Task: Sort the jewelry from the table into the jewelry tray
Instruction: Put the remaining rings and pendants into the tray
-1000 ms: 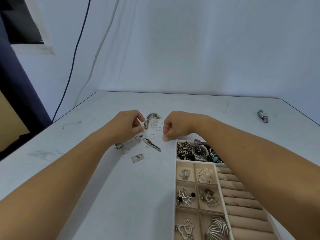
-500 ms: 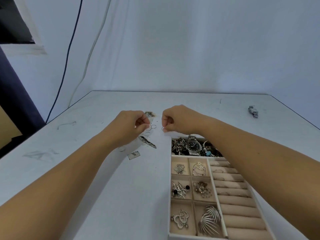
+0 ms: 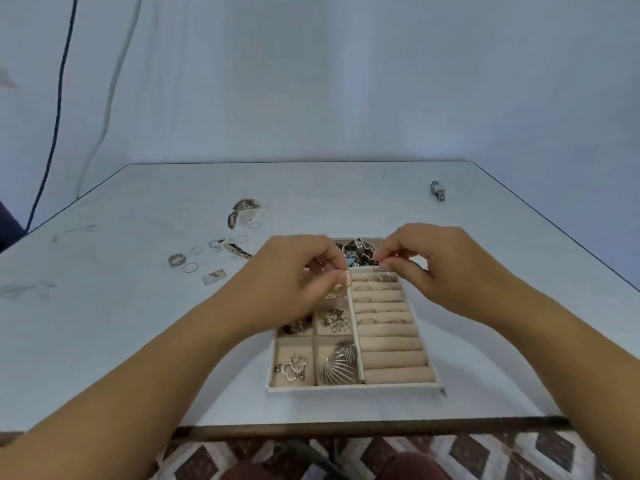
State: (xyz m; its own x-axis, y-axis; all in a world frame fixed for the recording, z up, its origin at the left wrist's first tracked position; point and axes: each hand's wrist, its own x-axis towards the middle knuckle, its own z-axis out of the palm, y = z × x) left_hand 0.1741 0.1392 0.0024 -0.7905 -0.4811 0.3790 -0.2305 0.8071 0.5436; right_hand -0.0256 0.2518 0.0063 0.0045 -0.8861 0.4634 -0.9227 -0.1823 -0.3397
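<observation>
The beige jewelry tray (image 3: 355,386) lies on the white table (image 3: 104,323) in front of me, with small square compartments on its left, ring rolls on its right and a watch compartment at the far end. My left hand (image 3: 294,278) hovers over the upper left compartments and pinches a thin gold ring (image 3: 344,283). My right hand (image 3: 440,265) hovers over the top ring rolls, its fingertips pinched on something too small to make out. Several thin rings (image 3: 190,267) and patterned pieces (image 3: 242,207) lie loose on the table to the left.
A small metal watch piece (image 3: 437,190) lies far right on the table. A small clear packet (image 3: 214,276) lies near the loose rings. The table's front edge (image 3: 346,427) is close to me, with a patterned floor below. Cables hang on the wall at the left.
Both hands have moved from the loose pile on the left to above the tray, the left one carrying a ring. My head has tilted down and the view has shifted right.
</observation>
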